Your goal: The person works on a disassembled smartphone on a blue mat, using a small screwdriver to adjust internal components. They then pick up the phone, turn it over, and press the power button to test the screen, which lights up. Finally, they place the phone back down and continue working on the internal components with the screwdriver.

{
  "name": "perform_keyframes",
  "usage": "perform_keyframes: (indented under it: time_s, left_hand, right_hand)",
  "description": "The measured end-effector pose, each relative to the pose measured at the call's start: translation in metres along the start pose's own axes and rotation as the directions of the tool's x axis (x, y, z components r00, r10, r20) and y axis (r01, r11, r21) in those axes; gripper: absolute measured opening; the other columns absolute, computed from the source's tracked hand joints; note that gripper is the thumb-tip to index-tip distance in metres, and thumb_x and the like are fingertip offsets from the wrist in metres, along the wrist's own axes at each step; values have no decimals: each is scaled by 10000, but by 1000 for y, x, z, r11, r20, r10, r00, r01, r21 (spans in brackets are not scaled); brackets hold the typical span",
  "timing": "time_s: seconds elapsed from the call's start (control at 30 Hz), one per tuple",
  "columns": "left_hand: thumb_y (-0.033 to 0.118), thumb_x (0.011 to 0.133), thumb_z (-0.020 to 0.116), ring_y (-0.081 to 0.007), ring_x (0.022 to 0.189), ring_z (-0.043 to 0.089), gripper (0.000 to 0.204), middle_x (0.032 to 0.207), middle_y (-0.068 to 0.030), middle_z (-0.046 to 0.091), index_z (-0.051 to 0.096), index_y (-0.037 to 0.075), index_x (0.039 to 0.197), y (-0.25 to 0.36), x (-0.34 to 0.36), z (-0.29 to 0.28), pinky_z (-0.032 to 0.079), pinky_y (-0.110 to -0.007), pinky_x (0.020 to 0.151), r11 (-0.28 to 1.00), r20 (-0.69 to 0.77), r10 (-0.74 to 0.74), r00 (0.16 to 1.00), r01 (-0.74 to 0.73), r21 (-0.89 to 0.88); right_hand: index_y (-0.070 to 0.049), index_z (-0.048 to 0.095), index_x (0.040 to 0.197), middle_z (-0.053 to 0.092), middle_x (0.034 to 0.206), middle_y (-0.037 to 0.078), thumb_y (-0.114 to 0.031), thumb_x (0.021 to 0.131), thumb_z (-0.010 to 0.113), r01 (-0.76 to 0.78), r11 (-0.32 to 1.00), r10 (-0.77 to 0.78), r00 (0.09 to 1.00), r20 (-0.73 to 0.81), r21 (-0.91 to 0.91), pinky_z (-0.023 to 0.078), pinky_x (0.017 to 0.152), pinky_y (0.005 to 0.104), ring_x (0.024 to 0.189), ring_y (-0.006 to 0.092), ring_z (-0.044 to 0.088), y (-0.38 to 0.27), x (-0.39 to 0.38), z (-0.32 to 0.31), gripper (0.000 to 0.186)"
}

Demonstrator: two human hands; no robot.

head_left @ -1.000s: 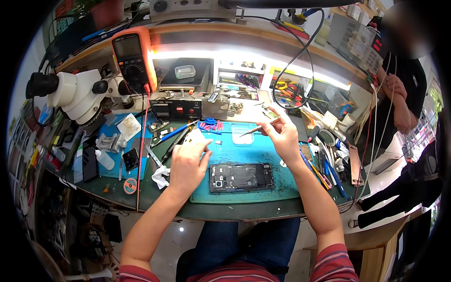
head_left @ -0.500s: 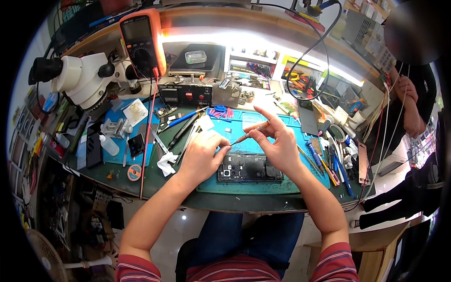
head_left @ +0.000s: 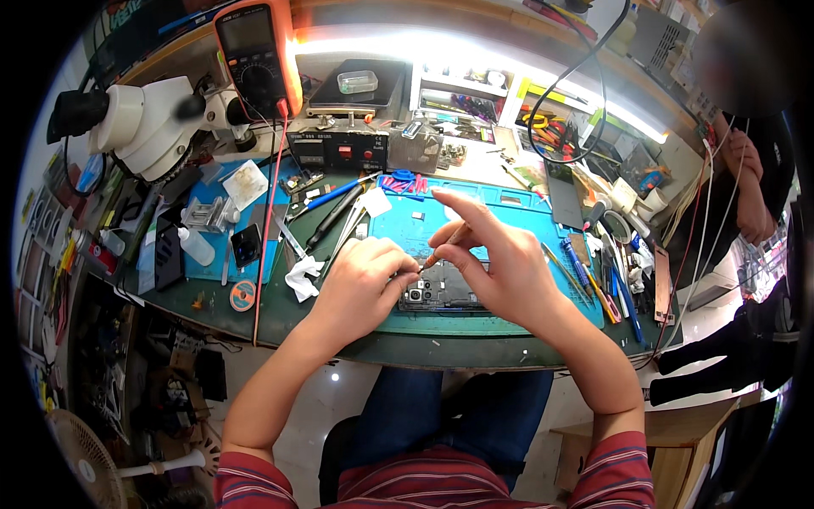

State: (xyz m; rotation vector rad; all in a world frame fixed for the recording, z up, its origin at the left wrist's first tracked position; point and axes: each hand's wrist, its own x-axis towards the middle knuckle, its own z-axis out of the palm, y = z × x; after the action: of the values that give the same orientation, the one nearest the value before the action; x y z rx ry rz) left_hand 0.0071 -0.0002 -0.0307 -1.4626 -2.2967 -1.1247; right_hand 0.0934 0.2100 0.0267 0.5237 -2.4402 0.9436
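My right hand [head_left: 496, 267] grips a thin brown pen-like tool [head_left: 449, 246], index finger raised, with the tool's tip down at my left fingertips. My left hand [head_left: 365, 284] is closed in a pinch at that tip; what it holds, if anything, is too small to make out. Under and between both hands lies an opened black phone [head_left: 437, 297], its camera module showing and part of it hidden by my right hand. The phone rests on a blue work mat [head_left: 534, 322]. A small white square [head_left: 418, 216] lies on the mat beyond my fingers.
A microscope [head_left: 140, 127] and orange multimeter [head_left: 292, 68] stand at back left, a black powered device [head_left: 326, 151] at back centre. Pens and tools [head_left: 606, 288] crowd the right. A cable loop [head_left: 577, 153] hangs behind. A person [head_left: 746, 204] with folded arms stands at right.
My right hand has come down from the plastic container toward my left fingertips, bringing the tool's tip to them. My left hand has moved right, over the phone's left end.
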Motion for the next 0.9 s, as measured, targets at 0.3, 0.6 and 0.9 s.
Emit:
perform_keyframes:
  time_s: [0.3, 0.6, 0.9]
  left_hand:
    - [-13, 911, 671, -272, 962, 643, 226, 1036, -72, 701, 749, 35, 1117, 2, -31, -8, 479, -394, 886, 1000, 44, -4, 999, 5, -15]
    - [-39, 895, 657, -300, 995, 639, 232, 1050, -93, 689, 725, 3, 1113, -4, -34, -3, 486, -417, 918, 998, 52, 12, 999, -9, -60]
    - [-35, 924, 647, -308, 1005, 641, 251, 1055, -112, 691, 722, 16, 1158, -3, -33, -3, 486, -415, 931, 996, -3, -54, 999, 53, -67]
  right_hand:
    - [-84, 500, 1528, 764, 957, 89, -32, 957, 709, 26, 998, -21, 995, 97, -51, 593, 753, 357, 855, 248, 760, -9, 4, 14, 610]
    - [-95, 505, 1522, 756, 940, 89, -17, 940, 706, 62, 996, -53, 988, 148, -57, 592, 757, 384, 847, 286, 746, -8, 5, 17, 620]
    - [-108, 515, 1516, 748, 1034, 111, -40, 923, 724, 15, 981, 30, 974, 226, -196, 593, 779, 383, 918, 293, 744, -14, 9, 12, 632]
